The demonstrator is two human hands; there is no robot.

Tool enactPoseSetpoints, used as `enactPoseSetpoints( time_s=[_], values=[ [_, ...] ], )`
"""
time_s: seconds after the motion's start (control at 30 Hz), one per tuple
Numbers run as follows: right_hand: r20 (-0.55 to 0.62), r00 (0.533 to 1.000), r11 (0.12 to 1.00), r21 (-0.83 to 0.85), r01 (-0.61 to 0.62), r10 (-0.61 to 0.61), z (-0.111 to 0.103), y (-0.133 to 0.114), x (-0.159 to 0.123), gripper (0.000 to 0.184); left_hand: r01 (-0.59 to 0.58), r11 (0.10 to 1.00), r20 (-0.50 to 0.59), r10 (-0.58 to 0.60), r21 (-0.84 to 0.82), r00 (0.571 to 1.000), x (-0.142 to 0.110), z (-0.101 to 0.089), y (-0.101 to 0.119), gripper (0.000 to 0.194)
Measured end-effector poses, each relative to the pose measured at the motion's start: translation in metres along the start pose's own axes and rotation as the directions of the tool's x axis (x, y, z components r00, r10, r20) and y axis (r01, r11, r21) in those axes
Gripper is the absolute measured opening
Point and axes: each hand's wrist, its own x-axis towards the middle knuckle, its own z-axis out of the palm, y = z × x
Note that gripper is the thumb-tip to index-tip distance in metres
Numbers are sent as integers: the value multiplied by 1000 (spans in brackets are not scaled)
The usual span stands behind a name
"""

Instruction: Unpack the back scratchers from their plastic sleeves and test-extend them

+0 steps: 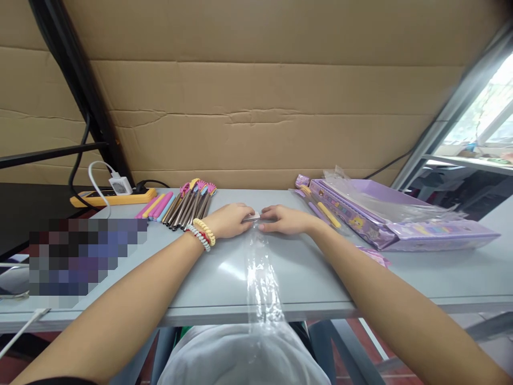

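Observation:
A long strip of clear plastic sleeve runs from between my hands across the table and over its front edge onto my lap. My left hand pinches the far end of it, where a small pale, shiny piece shows. From the other side my right hand has curled fingers and thumb closed at the same end; its exact grip is partly hidden. Left of my left hand lie several metallic-brown pens with pink, yellow and blue tops. Pink, yellow and blue pens lie beyond them.
At right sits an open purple patterned box with clear plastic over it, and bagged pens beside it. A yellow power strip with a white charger stands back left. Cardboard backs the grey table.

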Motion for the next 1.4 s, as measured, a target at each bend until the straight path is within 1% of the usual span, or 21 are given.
enactPoseSetpoints(
  time_s=[0.1,0.2,0.27,0.33,0.43,0.5,0.57,0.63,0.7,0.77,0.83,0.9,0.97,1.07,1.2,1.33,1.4],
  values=[
    [-3,999,987,152,42,-42,-1,-1,-1,69,7,999,-32,-8,-46,999,0,-2,2,31],
    [-13,999,957,286,43,-41,-2,-3,-3,77,65,971,-64,-82,-230,995,0,-3,3,36],
    [-21,996,937,340,86,-84,-2,-4,-4,75,125,918,-70,-162,-376,984,0,-4,4,39],
    [-26,990,922,361,141,-141,-2,-6,-4,71,168,858,-67,-228,-485,971,1,-3,6,44],
    [-19,984,915,366,172,-177,-3,-7,-5,68,183,805,-66,-265,-564,962,3,-1,7,52],
    [-26,981,913,361,189,-193,-3,-8,-4,67,194,811,-67,-275,-551,959,4,0,7,50],
    [-43,978,916,343,208,-206,-3,-7,-4,69,201,829,-72,-278,-522,958,4,0,7,42],
    [-71,981,929,314,194,-181,-3,-6,-2,70,185,832,-82,-265,-523,961,4,-1,7,33],
    [-110,983,942,289,172,-146,-1,-4,-1,67,156,821,-93,-246,-549,965,3,-2,7,29],
    [-180,974,955,238,179,-138,0,-2,1,61,130,812,-98,-224,-569,970,2,-2,8,29],
    [-289,945,973,123,197,-155,2,0,2,51,114,809,-105,-212,-577,972,2,-2,8,33],
    [-406,897,983,-11,185,-174,3,2,3,43,102,813,-111,-201,-574,973,2,-2,8,37],
    [-480,858,983,-76,166,-182,4,3,4,42,87,821,-113,-181,-565,977,2,-2,9,39],
    [-515,839,984,-74,160,-175,4,4,4,45,61,832,-109,-145,-551,983,2,-2,9,42],
    [-553,813,983,-75,168,-181,3,4,4,35,57,839,-98,-131,-541,987,1,-1,10,48],
    [-587,796,988,-39,153,-146,2,2,2,29,52,842,-89,-118,-537,989,1,-2,10,61],
    [-602,789,989,-3,148,-120,2,0,2,27,36,851,-86,-95,-524,992,0,-2,10,59]
  ],
)
